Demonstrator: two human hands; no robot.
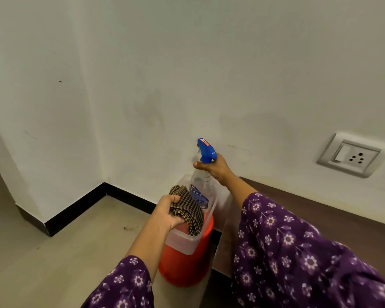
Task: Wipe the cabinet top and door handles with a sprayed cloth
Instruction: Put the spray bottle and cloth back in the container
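Purple floral sleeves (298, 252), left grip (167, 213) clutching checked cloth (188, 204), right grip (212, 168) curled round spray bottle (199, 187) neck

Worn on the head; one wide-angle view only. Looks forward and steeply down along both purple sleeves (298, 252), toward a room corner. Centres roughly on the right hand (211, 168) gripping the spray bottle (201, 187) by its neck, at the end of an outstretched arm. Takes in, just below and left of that grip, the left hand (168, 213) clutching the cloth (191, 210); right of the grip, the cabinet top (320, 210) and a wall socket (349, 155); left of it, floor (65, 241) and black skirting (76, 210). Bends straight edges near the borders. Crops the sleeves at the bottom edge.
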